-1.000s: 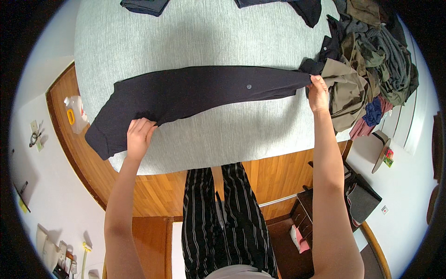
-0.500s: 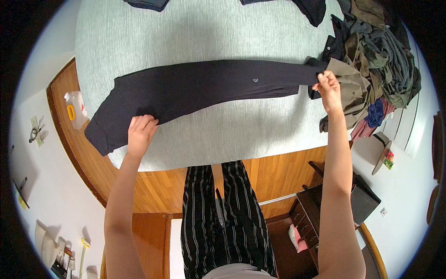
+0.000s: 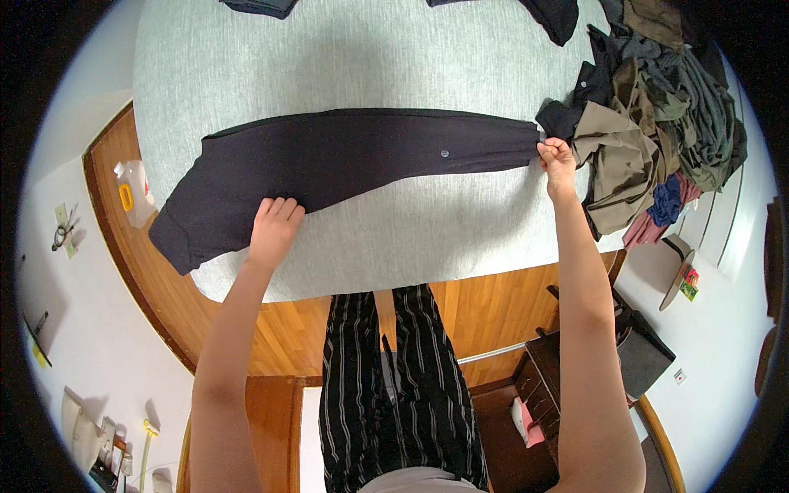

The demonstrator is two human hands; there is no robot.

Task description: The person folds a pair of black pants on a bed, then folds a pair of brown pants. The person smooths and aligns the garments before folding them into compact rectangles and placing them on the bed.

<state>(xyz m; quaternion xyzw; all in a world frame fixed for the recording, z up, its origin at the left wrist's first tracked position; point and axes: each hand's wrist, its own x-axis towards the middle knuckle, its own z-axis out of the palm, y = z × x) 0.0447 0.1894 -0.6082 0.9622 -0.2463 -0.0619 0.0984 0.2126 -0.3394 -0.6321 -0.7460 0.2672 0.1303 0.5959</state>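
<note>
A pair of black trousers [image 3: 329,156], doubled lengthwise with the legs one over the other, lies flat across the pale grey-green bed cover [image 3: 345,255]. The waist end is at the left and the leg ends point right. My right hand [image 3: 560,168] pinches the hem at the right end. Along the near edge, left of the middle, my left hand [image 3: 276,230] has its fingers curled together onto the cloth; its fingertips are partly hidden. A small round pale mark shows on the lower leg.
A heap of crumpled clothes [image 3: 682,107] in olive, grey and black lies at the bed's right side, close to my right hand. Folded dark garments [image 3: 261,6] sit at the far edge. A clear jug with a yellow handle [image 3: 134,193] stands on the floor at left.
My right hand has drawn the hem slightly left and down, and the leg ends now lie more evenly together. My left hand has slid right along the near edge.
</note>
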